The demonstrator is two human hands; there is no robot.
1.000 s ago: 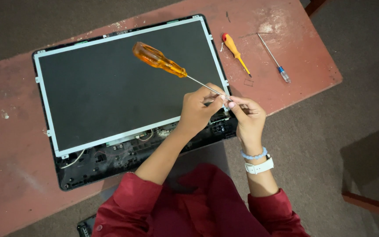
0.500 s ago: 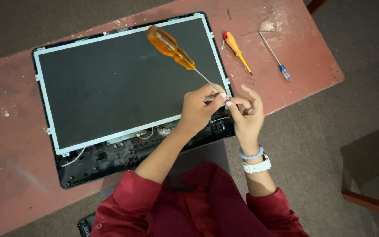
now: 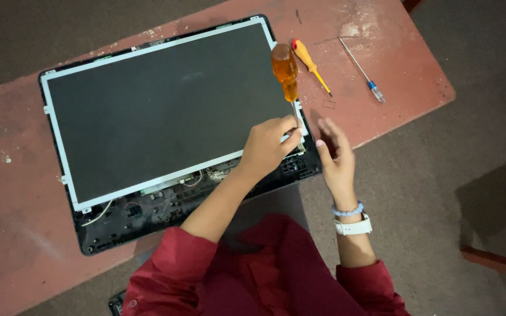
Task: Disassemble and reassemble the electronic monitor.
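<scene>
Gripping an orange screwdriver (image 3: 285, 70) upright at the panel (image 3: 165, 111) edge

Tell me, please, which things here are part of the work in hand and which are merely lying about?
In use:
- left hand gripping the orange-handled screwdriver
- opened display panel
- right hand, open beside it

Lying about:
- small yellow screwdriver
- thin blue-tipped screwdriver
- red table

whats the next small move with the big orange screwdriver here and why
Probably bring the right hand in to steady the shaft. The left hand grips the big orange screwdriver low on its shaft, handle up, tip at the right corner of the opened display panel. The right hand hangs open just beside it, touching nothing. Whether the tip sits in a screw cannot be told.
</scene>
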